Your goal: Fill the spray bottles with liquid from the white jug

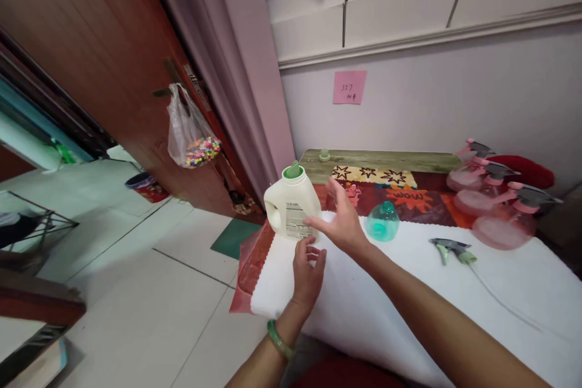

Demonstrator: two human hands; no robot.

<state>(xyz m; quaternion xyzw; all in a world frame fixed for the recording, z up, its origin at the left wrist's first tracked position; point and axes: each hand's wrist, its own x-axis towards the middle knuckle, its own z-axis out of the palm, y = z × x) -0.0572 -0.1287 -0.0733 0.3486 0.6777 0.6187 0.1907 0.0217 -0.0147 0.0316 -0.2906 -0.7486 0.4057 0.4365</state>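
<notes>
A cream detergent jug (278,199) stands upright near the table's left edge, its cap off and a green pour spout (294,168) showing in the neck. My right hand (340,219) is just to the right of the jug, thumb and fingers spread, holding nothing. Below the jug's front is my left hand (309,270), fingers loosely bent and apart with nothing in them; whether its fingertips touch the jug I cannot tell. Right of my right hand sits a round teal bottle (382,222) without a spray head. A grey and green trigger sprayer (454,247) with a long tube lies farther right.
Several pink spray bottles (502,227) stand at the table's right end. A pale green cap (324,156) sits at the back left. A white cloth (364,291) covers the front of the table. A plastic bag of colourful beads (200,148) hangs from the door handle.
</notes>
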